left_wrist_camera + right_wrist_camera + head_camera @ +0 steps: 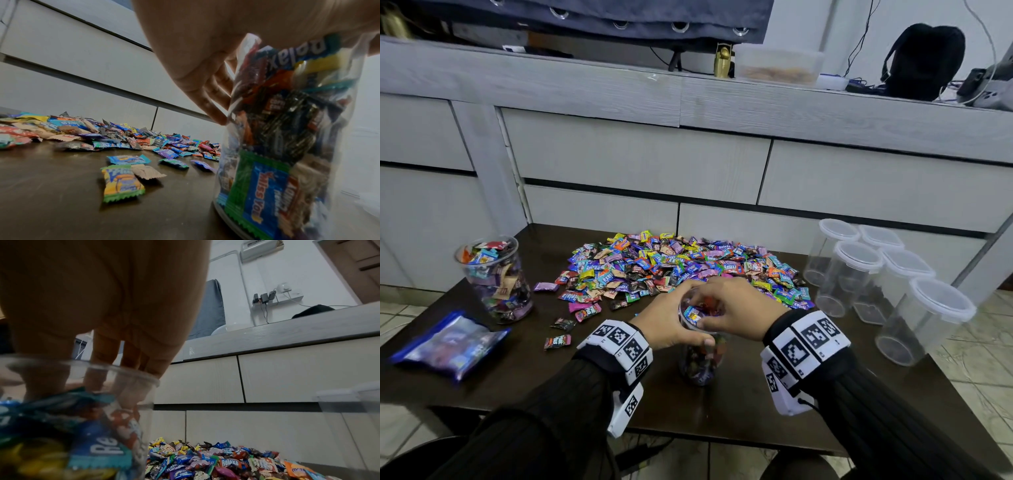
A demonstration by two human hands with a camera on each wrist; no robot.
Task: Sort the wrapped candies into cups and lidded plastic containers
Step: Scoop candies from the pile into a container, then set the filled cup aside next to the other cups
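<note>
A clear plastic cup [700, 363] packed with wrapped candies stands on the dark table [551, 387] near its front edge. My left hand [681, 322] grips the cup just under the rim, thumb towards me and fingers [213, 110] round the far side. My right hand [709, 317] reaches down into the cup's mouth from above. In the right wrist view its straight fingers [127, 386] touch the top candies inside the rim [123, 374]. A big pile of mixed wrapped candies [681, 270] lies just behind the cup.
A second full cup [496, 281] stands at the left, with a blue candy bag [448, 342] in front of it. Several empty lidded clear containers [876, 274] cluster at the table's right edge. Loose candies [558, 334] lie left of my hands. Grey drawers rise behind.
</note>
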